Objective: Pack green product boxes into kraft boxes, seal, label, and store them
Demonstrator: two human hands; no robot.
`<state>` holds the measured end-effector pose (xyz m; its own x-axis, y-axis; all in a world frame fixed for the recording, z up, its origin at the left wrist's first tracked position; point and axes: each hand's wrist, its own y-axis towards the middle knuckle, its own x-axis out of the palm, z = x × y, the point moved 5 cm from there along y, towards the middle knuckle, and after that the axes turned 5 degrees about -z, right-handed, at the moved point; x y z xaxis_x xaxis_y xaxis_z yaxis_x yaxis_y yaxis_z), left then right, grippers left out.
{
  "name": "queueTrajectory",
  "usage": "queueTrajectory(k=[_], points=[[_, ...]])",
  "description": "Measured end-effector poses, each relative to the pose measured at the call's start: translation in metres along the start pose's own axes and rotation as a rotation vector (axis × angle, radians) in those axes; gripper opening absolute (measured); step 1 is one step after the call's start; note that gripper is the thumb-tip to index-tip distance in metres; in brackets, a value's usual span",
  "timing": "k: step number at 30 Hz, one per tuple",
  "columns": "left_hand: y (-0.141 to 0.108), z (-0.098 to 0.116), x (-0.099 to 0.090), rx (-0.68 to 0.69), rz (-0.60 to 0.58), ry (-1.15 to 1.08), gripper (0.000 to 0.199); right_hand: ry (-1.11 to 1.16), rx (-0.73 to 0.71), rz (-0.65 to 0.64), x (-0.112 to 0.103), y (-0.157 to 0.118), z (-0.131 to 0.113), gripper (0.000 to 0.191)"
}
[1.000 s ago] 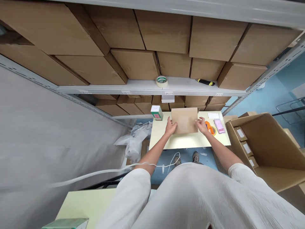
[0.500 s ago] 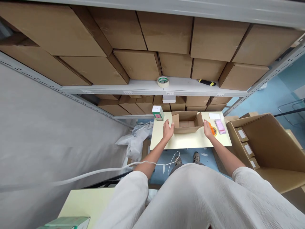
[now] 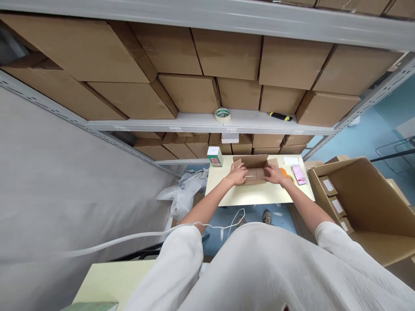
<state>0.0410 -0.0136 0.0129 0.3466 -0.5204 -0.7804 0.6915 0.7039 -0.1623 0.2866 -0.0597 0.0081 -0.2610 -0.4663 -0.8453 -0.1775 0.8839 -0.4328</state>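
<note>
An open cardboard box (image 3: 255, 161) stands on the pale yellow table (image 3: 256, 198), its back and right flaps raised. My left hand (image 3: 237, 173) bends its fingers over the box's left front corner. Over the right front corner, my right hand (image 3: 275, 174) has its fingers curled, with the tips inside the box. Part of the front wall is covered by my hands. Close by my right hand lie an orange tape dispenser (image 3: 284, 172) and a pink-screened phone (image 3: 298, 174). A small white and green box (image 3: 215, 156) stands left of the cardboard box.
Shelves of brown cartons (image 3: 239, 96) rise behind the table. A tape roll (image 3: 222, 115) and a yellow-black box cutter (image 3: 279, 116) lie on the shelf edge. At right stands a large open carton (image 3: 379, 194) holding smaller boxes. A white cable (image 3: 129, 236) crosses at left, near plastic bags (image 3: 183, 194).
Both hands have moved inward from the outer sides of the cardboard box, and their fingers now curl over its front corners. The view has tilted slightly upward.
</note>
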Motion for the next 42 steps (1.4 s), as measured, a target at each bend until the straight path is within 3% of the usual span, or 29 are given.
queueTrajectory(k=[3, 7, 9, 13, 16, 24, 32, 37, 42], points=[[-0.025, -0.014, 0.001, 0.002, 0.045, 0.096, 0.055, -0.014, -0.018, 0.002, 0.009, -0.006, 0.004, 0.075], [-0.048, -0.04, 0.01, -0.224, 0.013, 0.166, 0.101, -0.023, -0.029, 0.018, 0.017, -0.007, 0.004, 0.085], [-0.052, -0.051, 0.02, -0.296, -0.025, 0.125, 0.111, -0.012, -0.027, 0.03, 0.02, -0.006, 0.005, 0.089], [-0.047, -0.063, 0.035, -0.275, -0.028, -0.049, 0.112, 0.022, -0.039, 0.064, 0.025, -0.004, 0.007, 0.089], [-0.04, -0.068, 0.036, -0.24, 0.015, -0.12, 0.107, 0.055, -0.035, 0.088, 0.025, -0.001, 0.007, 0.085], [-0.033, -0.079, 0.029, -0.255, -0.02, 0.013, 0.11, 0.081, -0.02, 0.135, 0.021, 0.012, 0.009, 0.083], [-0.05, -0.065, 0.02, -0.223, 0.082, 0.102, 0.082, 0.013, -0.134, 0.351, 0.02, -0.009, 0.007, 0.058], [-0.062, -0.041, 0.012, -0.202, 0.218, 0.14, 0.064, 0.035, -0.207, 0.454, 0.017, -0.024, 0.004, 0.049], [-0.08, -0.011, 0.013, -0.24, 0.324, 0.168, 0.058, 0.063, -0.284, 0.537, 0.007, -0.038, 0.002, 0.044]])
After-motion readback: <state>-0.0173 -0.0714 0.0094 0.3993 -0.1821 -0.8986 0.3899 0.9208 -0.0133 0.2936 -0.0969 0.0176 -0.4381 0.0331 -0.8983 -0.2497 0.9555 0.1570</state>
